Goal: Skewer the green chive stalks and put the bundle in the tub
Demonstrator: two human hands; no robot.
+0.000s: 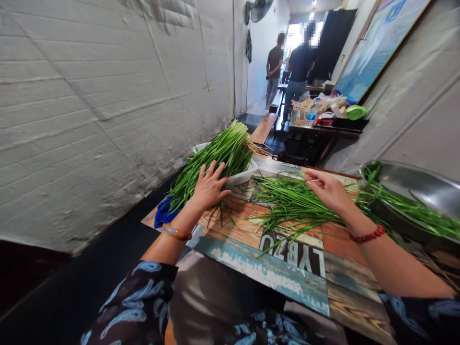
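Observation:
My left hand [211, 187], fingers spread, rests at the near side of a thick bundle of green chives [230, 143]. That bundle lies heaped in a white plastic basket [245, 176], its pale stem ends pointing away from me. Over a loose spread of chives [291, 203] on the wood-patterned table [251, 268], my right hand [328, 190] has its thumb and fingertips pinched together. Whatever is between those fingertips is too small to make out. To the right, more chives hang over the rim of a large metal bowl [424, 187].
A blue cloth [164, 213] lies at the table's left corner, near the white wall [108, 96]. Beyond stand a wooden bench [265, 128] and a cluttered table [327, 127] with bottles and bags. Two people [300, 64] stand near the bright doorway.

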